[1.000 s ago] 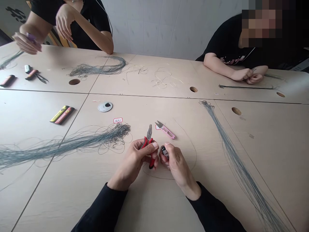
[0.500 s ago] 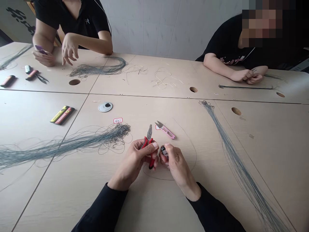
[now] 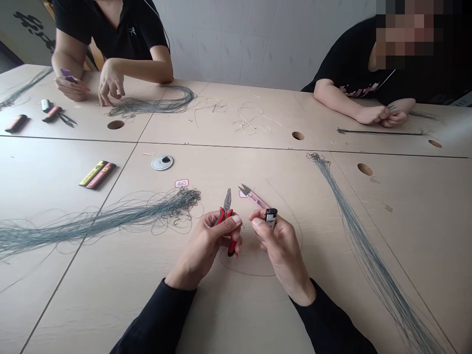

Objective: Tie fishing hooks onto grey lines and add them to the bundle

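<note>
My left hand [image 3: 212, 241] is closed round red-handled pliers [image 3: 227, 201], their jaws pointing away from me; thumb and index finger are also pinched together near a fine line. My right hand [image 3: 282, 250] is closed on a lighter [image 3: 271, 217], its dark top showing above the fingers. A thin line [image 3: 254, 275] curves over the table below and to the right of my hands. Just beyond them lie pink thread snips [image 3: 254, 196], partly behind my right hand. What the left fingertips pinch is too small to make out.
Left lies a bundle of grey-blue lines with hooks [image 3: 147, 216]; another bundle [image 3: 350, 226] stretches down the right. Two lighters side by side [image 3: 98, 174] and a round metal cover [image 3: 162, 162] sit farther back. Across the table [image 3: 236, 314] two people work with similar lines.
My right hand has moved right, away from my left, and the lighter now stands more upright in it. The left hand keeps its hold on the pliers. The left co-worker's hand has lowered toward a bundle.
</note>
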The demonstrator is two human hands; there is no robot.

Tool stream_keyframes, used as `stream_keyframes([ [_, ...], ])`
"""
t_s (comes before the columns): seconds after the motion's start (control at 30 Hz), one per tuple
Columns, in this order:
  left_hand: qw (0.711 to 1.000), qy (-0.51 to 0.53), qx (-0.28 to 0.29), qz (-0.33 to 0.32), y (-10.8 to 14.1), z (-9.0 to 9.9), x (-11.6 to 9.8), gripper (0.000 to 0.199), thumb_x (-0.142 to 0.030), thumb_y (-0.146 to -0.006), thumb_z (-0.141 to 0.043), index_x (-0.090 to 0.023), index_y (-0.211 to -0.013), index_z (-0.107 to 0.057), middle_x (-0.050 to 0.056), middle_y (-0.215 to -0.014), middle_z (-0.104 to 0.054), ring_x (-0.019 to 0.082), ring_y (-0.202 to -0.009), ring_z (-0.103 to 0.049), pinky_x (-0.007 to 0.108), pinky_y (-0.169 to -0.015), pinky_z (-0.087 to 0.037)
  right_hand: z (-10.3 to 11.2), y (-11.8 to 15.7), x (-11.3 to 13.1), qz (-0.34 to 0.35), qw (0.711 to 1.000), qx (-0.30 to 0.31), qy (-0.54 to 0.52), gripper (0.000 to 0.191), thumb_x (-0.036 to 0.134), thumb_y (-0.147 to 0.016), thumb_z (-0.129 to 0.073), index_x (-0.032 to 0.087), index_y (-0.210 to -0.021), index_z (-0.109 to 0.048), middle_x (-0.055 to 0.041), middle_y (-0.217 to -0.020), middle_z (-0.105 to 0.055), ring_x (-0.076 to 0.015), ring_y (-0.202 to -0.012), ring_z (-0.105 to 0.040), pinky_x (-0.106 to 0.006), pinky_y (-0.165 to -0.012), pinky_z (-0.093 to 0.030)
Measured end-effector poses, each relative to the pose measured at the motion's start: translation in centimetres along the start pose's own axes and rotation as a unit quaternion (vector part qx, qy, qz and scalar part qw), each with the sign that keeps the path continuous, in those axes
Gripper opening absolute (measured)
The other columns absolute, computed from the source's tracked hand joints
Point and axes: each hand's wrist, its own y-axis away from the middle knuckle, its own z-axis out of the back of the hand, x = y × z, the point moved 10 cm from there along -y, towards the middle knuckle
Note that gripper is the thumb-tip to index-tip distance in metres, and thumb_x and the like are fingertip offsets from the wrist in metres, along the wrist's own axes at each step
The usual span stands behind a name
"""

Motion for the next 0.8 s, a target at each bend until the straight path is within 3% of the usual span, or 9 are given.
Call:
stream_keyframes([
  [0.13,1.000,-0.002,-0.002,-0.004,-0.1,0.1,0.0,0.029,-0.031,-0.090,-0.071,-0.016,-0.069,-0.057,-0.002,-0.063,-0.054,0.012,-0.050,-0.057,0.023,-0.047,-0.047,-0.6,0.2,0.9,0.000,0.999,0.030,-0.015,0.023,0.043,-0.095,-0.067,0.020,-0.098,-0.067,0.0088,-0.059,-0.033,-0.0104,-0.051,-0.025,-0.025,-0.048,-0.031],
  [0.27,1.000,0.001,0.003,-0.008,0.0,0.1,0.2,0.026,-0.031,-0.089,-0.072,-0.016,-0.072,-0.059,-0.002,-0.063,-0.054,0.012,-0.051,-0.057,0.023,-0.047,-0.047,-1.8,0.2,1.8,0.022,0.996,0.081,-0.016,0.025,0.039,-0.098,-0.063,0.021,-0.081,-0.066,0.0062,-0.061,-0.039,-0.0110,-0.052,-0.031,-0.026,-0.052,-0.038],
  [0.47,1.000,-0.001,0.001,-0.008,0.1,0.1,0.0,0.027,-0.030,-0.090,-0.071,-0.016,-0.070,-0.058,-0.003,-0.063,-0.054,0.012,-0.051,-0.058,0.023,-0.047,-0.047,-0.6,0.1,1.1,0.015,0.999,0.040,0.004,0.030,0.047,-0.098,-0.061,0.019,-0.091,-0.069,0.0061,-0.061,-0.035,-0.0116,-0.053,-0.031,-0.025,-0.046,-0.028],
  [0.6,1.000,0.000,0.003,-0.011,0.1,0.1,0.0,0.027,-0.030,-0.091,-0.070,-0.016,-0.071,-0.058,-0.002,-0.063,-0.054,0.012,-0.050,-0.057,0.024,-0.048,-0.047,-1.5,0.1,1.8,0.023,0.996,0.078,0.023,0.029,0.042,-0.098,-0.061,0.019,-0.080,-0.065,0.0079,-0.058,-0.029,-0.0099,-0.050,-0.022,-0.025,-0.046,-0.024],
  [0.7,1.000,0.001,0.005,-0.010,0.1,0.1,0.0,0.027,-0.030,-0.090,-0.071,-0.016,-0.071,-0.058,-0.002,-0.063,-0.055,0.012,-0.051,-0.058,0.024,-0.048,-0.047,-1.5,0.1,1.8,0.023,0.996,0.081,0.040,0.032,0.043,-0.097,-0.060,0.020,-0.074,-0.060,0.0074,-0.058,-0.030,-0.0101,-0.051,-0.023,-0.026,-0.046,-0.024],
  [0.8,1.000,0.001,-0.001,-0.004,0.0,0.2,0.1,0.026,-0.031,-0.089,-0.072,-0.016,-0.071,-0.059,-0.002,-0.063,-0.055,0.012,-0.051,-0.058,0.023,-0.047,-0.046,-0.7,0.0,1.0,0.003,0.998,0.054,0.036,0.030,0.046,-0.096,-0.060,0.019,-0.085,-0.065,0.0073,-0.059,-0.033,-0.0109,-0.051,-0.028,-0.025,-0.046,-0.026],
])
